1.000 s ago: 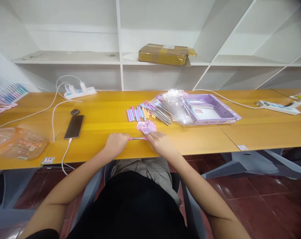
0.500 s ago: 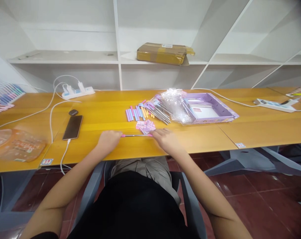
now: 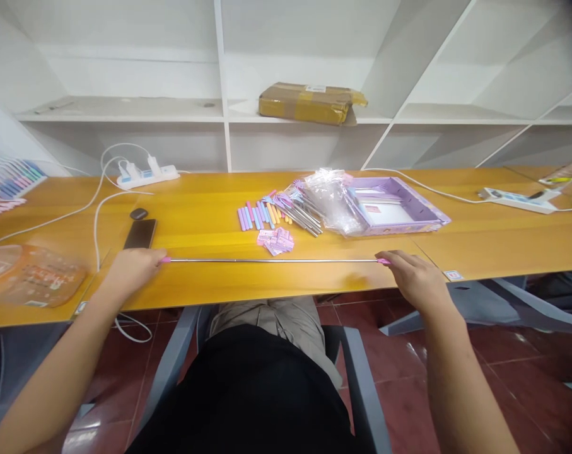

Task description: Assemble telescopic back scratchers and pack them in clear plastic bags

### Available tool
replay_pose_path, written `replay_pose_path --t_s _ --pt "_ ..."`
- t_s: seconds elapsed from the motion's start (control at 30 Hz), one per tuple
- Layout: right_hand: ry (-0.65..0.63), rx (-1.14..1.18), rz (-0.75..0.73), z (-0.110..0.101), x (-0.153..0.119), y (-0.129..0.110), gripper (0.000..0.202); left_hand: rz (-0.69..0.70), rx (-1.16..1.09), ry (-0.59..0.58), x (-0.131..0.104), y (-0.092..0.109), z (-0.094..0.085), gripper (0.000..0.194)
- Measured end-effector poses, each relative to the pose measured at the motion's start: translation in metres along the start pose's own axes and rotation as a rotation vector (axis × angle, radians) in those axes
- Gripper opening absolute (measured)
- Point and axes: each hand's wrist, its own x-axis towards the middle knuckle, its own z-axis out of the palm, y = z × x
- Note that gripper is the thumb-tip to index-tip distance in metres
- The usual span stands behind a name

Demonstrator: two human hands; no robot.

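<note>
Stretched level over the front of the desk is a thin metal telescopic rod point(image 3: 267, 260) with pink ends. My left hand point(image 3: 137, 268) closes round its left pink end, partly covering the phone point(image 3: 140, 234) behind. The pink tip at the other end is pinched in my right hand point(image 3: 415, 277). Behind the rod's middle lies a small heap of pink printed cards point(image 3: 276, 241). Past the cards are several pastel handles or sleeves point(image 3: 256, 216) in a row, and a pile of metal rods point(image 3: 302, 217) with purple and blue fork-like heads.
Clear plastic bags point(image 3: 330, 202) lie against a purple tray box point(image 3: 422, 224). An orange-tinted plastic container point(image 3: 44, 274) stands at left. White power strips point(image 3: 148, 177) with cables sit along the back. A taped cardboard box point(image 3: 309, 104) rests on the shelf.
Both my hands have moved far apart, left hand to the left and right hand to the right. The rod between them has drawn out from short to long.
</note>
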Motion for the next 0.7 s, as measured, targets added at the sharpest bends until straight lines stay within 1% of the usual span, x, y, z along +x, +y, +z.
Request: replay_pose_path --t_s 0.13,0.27,0.43,0.57,0.7 --pt "-0.019 -0.007 0.022 0.002 -0.001 -0.001 0.031 0.013 -0.05 0.012 0.004 0.007 -0.001 0.03" --pt "-0.033 0.038 0.107 -0.001 -0.002 0.001 0.032 0.001 -0.045 0.006 0.005 0.007 -0.002 0.029" --pt "-0.042 0.113 0.214 0.001 -0.001 -0.004 0.032 0.007 -0.058 0.012 0.006 0.012 -0.001 0.03" --pt "-0.036 0.122 0.242 0.003 0.002 -0.008 0.034 0.019 -0.099 0.017 0.011 0.016 0.004 0.031" --pt "-0.045 0.087 0.241 0.004 0.004 -0.008 0.033 0.01 -0.036 0.003 0.014 0.016 0.005 0.036"
